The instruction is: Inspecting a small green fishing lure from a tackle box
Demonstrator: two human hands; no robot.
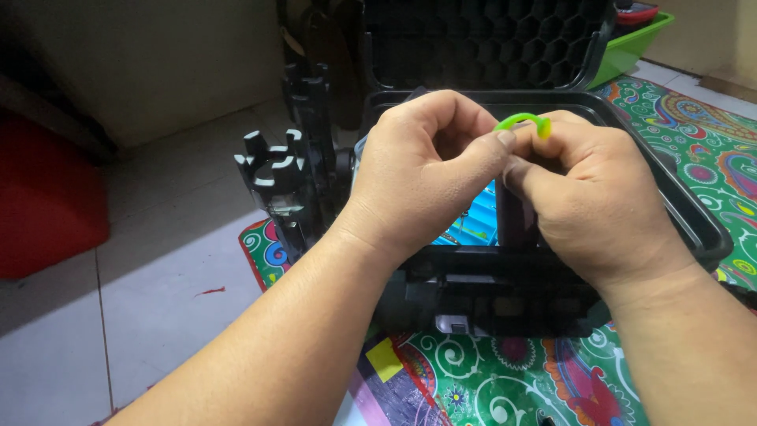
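My left hand [422, 170] and my right hand [595, 201] meet above an open black plastic case [694, 217]. Both pinch a small bright green curved piece [524, 121], like a ring or loop, between thumbs and fingertips. Its upper arc shows above my fingers; the rest is hidden. Under my hands, inside the case, lies something blue [477, 225] and a dark upright part [516, 217].
The case's lid [481, 39] stands open with a honeycomb lining. A black plastic tool part [284, 177] stands left of the case. The case rests on a green patterned mat [489, 379]. A red object [43, 197] sits on the tiled floor at left, a green tray [635, 43] at the back right.
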